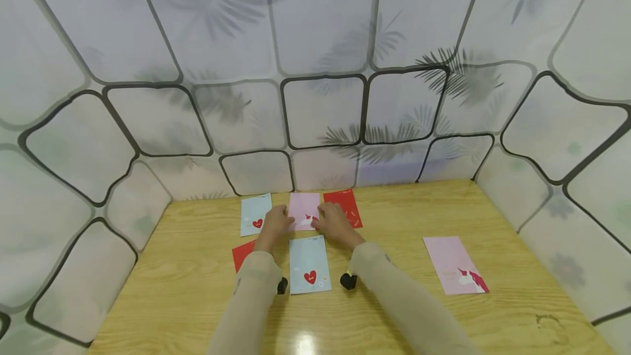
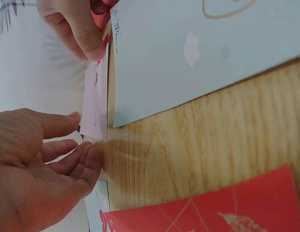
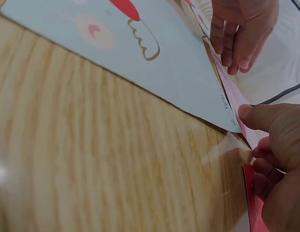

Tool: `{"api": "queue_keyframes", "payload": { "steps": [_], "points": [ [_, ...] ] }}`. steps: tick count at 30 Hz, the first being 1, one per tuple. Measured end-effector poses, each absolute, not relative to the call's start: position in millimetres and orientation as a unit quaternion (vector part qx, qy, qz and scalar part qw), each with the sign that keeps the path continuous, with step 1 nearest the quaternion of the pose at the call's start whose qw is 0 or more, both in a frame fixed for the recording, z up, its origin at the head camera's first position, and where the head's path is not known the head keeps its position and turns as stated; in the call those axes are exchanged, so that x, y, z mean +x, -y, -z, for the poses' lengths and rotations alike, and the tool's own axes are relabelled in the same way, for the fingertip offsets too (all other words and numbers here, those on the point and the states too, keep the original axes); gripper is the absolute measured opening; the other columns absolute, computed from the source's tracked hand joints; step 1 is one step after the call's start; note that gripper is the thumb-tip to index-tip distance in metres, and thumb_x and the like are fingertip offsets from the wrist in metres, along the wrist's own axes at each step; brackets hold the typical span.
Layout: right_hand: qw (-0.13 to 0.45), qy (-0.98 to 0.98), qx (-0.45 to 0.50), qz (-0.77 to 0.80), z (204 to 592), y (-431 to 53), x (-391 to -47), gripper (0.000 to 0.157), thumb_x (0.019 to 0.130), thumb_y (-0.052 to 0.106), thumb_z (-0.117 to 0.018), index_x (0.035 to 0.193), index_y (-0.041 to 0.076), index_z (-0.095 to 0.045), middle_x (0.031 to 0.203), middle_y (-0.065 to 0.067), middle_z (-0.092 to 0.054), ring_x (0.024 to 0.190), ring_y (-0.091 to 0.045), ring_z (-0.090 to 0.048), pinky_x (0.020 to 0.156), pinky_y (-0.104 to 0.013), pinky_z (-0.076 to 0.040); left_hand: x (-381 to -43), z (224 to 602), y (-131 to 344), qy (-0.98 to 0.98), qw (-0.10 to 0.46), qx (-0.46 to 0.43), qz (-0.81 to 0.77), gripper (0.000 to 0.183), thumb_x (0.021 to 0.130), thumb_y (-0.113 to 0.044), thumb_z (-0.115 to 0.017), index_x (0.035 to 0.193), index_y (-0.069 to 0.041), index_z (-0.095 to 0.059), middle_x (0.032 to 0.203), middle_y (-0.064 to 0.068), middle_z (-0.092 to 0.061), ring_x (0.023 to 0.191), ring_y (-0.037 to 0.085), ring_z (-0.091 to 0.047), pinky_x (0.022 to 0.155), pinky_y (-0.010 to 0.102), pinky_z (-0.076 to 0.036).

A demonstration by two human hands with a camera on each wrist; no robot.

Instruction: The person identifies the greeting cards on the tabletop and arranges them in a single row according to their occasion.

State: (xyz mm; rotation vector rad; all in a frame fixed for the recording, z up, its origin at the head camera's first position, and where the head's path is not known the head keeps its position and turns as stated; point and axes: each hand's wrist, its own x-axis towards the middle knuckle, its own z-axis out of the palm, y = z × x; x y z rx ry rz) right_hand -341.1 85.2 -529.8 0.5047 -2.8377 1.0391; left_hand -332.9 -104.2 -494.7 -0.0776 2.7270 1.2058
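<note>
A pink card with a unicorn (image 1: 304, 207) lies at the back middle of the table, between the two hands. The left hand (image 1: 277, 221) is by its left edge and overlaps a light blue heart card (image 1: 253, 212); in the left wrist view its thumb and fingers are apart, holding nothing. At the opposite edge, the right hand (image 1: 336, 223) has its thumb on the pink card near the unicorn, with its other fingers curled beside the edge. Those fingers are next to a red card (image 1: 352, 207). Another light blue heart card (image 1: 308, 259) lies in front, between the forearms.
A second red card (image 1: 241, 253) is partly hidden under the left forearm. Far to the right lies another pink unicorn card (image 1: 451, 262). Patterned cloth walls (image 1: 322, 114) enclose the wooden table (image 1: 172, 284) at the back and both sides.
</note>
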Motion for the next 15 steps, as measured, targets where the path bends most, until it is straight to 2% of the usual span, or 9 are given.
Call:
{"api": "queue_keyframes", "payload": {
  "steps": [2, 3, 5, 6, 8, 10, 12, 15],
  "points": [
    [0.034, 0.930, 0.157, -0.330, 531, -85, -341, 0.024, 0.091, 0.016, -0.079, 0.097, -0.004, -0.068, 0.098, -0.015, -0.064, 0.096, -0.029, -0.053, 0.088, -0.041, -0.048, -337, 497, 105, -0.917, 0.063, -0.012, -0.394, 0.025, 0.098, -0.003, -0.062, 0.119, 0.011, -0.062, 0.117, 0.029, -0.064, 0.106, 0.038, -0.060, 0.098, 0.049, -0.051],
    [0.030, 0.932, 0.153, -0.327, 531, -84, -341, 0.028, 0.091, 0.017, -0.080, 0.104, -0.006, -0.069, 0.107, -0.017, -0.066, 0.102, -0.031, -0.054, 0.094, -0.042, -0.048, -338, 498, 106, -0.919, 0.055, -0.005, -0.390, 0.018, 0.096, 0.000, -0.062, 0.110, 0.012, -0.063, 0.108, 0.028, -0.065, 0.099, 0.038, -0.060, 0.092, 0.048, -0.052],
    [0.025, 0.935, 0.147, -0.322, 532, -84, -341, 0.039, 0.091, 0.018, -0.080, 0.118, -0.008, -0.068, 0.121, -0.021, -0.067, 0.111, -0.034, -0.055, 0.103, -0.045, -0.047, -342, 501, 107, -0.922, 0.041, 0.008, -0.385, 0.014, 0.092, 0.003, -0.062, 0.102, 0.014, -0.061, 0.101, 0.026, -0.065, 0.094, 0.037, -0.060, 0.088, 0.048, -0.052],
    [0.022, 0.936, 0.144, -0.322, 531, -83, -340, 0.044, 0.091, 0.018, -0.081, 0.123, -0.009, -0.067, 0.127, -0.022, -0.065, 0.115, -0.035, -0.055, 0.106, -0.046, -0.046, -343, 502, 108, -0.922, 0.038, 0.014, -0.385, 0.014, 0.091, 0.005, -0.062, 0.101, 0.014, -0.061, 0.101, 0.027, -0.066, 0.095, 0.038, -0.061, 0.089, 0.047, -0.052],
    [0.020, 0.937, 0.140, -0.320, 531, -83, -340, 0.050, 0.091, 0.018, -0.081, 0.129, -0.010, -0.065, 0.134, -0.023, -0.063, 0.120, -0.036, -0.054, 0.109, -0.046, -0.044, -345, 502, 108, -0.918, 0.039, 0.012, -0.396, 0.022, 0.091, 0.006, -0.062, 0.110, 0.016, -0.063, 0.111, 0.027, -0.068, 0.106, 0.039, -0.063, 0.096, 0.048, -0.052],
    [0.022, 0.937, 0.142, -0.318, 529, -82, -339, 0.050, 0.091, 0.017, -0.081, 0.129, -0.010, -0.065, 0.134, -0.023, -0.063, 0.121, -0.037, -0.054, 0.110, -0.046, -0.044, -346, 503, 109, -0.915, 0.039, 0.008, -0.402, 0.026, 0.091, 0.006, -0.060, 0.115, 0.015, -0.063, 0.117, 0.028, -0.067, 0.113, 0.040, -0.062, 0.100, 0.049, -0.050],
    [0.026, 0.936, 0.147, -0.318, 528, -82, -338, 0.048, 0.091, 0.016, -0.081, 0.128, -0.010, -0.065, 0.132, -0.023, -0.064, 0.120, -0.037, -0.055, 0.109, -0.046, -0.045, -346, 502, 108, -0.912, 0.043, -0.001, -0.409, 0.024, 0.091, 0.006, -0.058, 0.113, 0.016, -0.062, 0.115, 0.028, -0.065, 0.110, 0.040, -0.060, 0.098, 0.048, -0.050],
    [0.037, 0.933, 0.160, -0.319, 526, -82, -337, 0.044, 0.089, 0.014, -0.082, 0.122, -0.011, -0.067, 0.127, -0.024, -0.066, 0.114, -0.038, -0.055, 0.105, -0.048, -0.046, -345, 501, 107, -0.904, 0.048, -0.017, -0.425, 0.032, 0.094, 0.005, -0.056, 0.123, 0.016, -0.061, 0.119, 0.028, -0.065, 0.114, 0.039, -0.060, 0.100, 0.047, -0.050]
  ]
}}
